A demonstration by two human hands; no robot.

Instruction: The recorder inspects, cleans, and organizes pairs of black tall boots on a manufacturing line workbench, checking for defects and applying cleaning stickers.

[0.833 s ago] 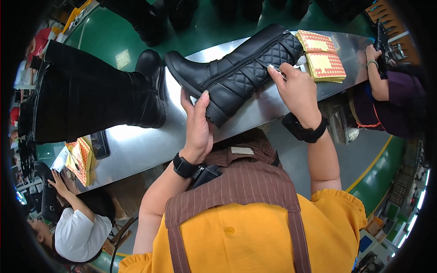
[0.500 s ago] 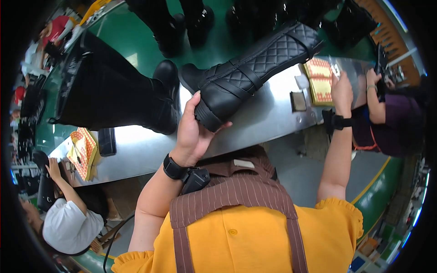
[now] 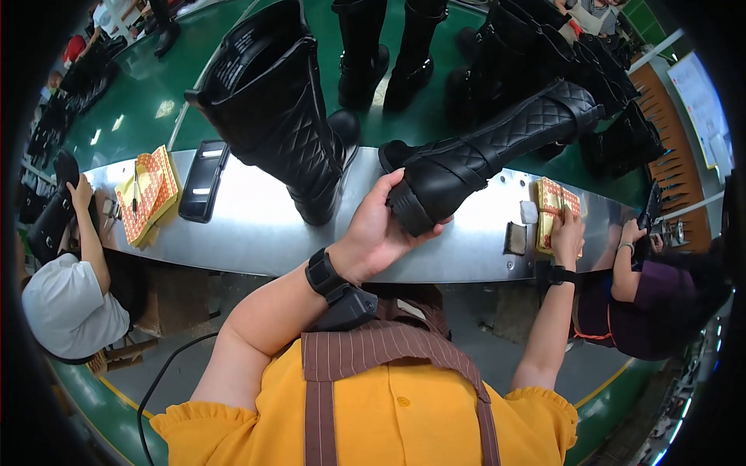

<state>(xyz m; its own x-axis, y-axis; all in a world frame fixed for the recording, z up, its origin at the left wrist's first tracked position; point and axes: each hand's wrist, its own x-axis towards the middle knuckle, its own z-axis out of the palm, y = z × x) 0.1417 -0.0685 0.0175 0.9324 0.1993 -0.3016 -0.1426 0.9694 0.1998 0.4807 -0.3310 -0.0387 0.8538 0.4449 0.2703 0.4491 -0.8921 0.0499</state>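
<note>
My left hand (image 3: 382, 234) is closed around the heel of a black quilted boot (image 3: 489, 151), holding it on its side with the shaft slanting to the upper right. A second black quilted boot (image 3: 268, 116) stands upright on the metal bench to the left, its open top facing me. Over a stack of yellow and red patterned papers (image 3: 546, 196), my right hand (image 3: 568, 237) has its fingers bent together; whatever they pinch is hidden. Beside that stack lie a small white pad (image 3: 528, 212) and a dark block with a light border (image 3: 515, 238).
On the metal bench (image 3: 256, 241), a black tray (image 3: 203, 182) lies near another patterned paper stack (image 3: 165, 180) with a pen (image 3: 135, 194). More black boots (image 3: 361, 58) stand on the green surface beyond. Co-workers sit at left (image 3: 74, 303) and right (image 3: 641, 299).
The view has shifted, showing more of the far side. My right hand has come down onto the patterned papers from their right edge. My left hand still grips the boot.
</note>
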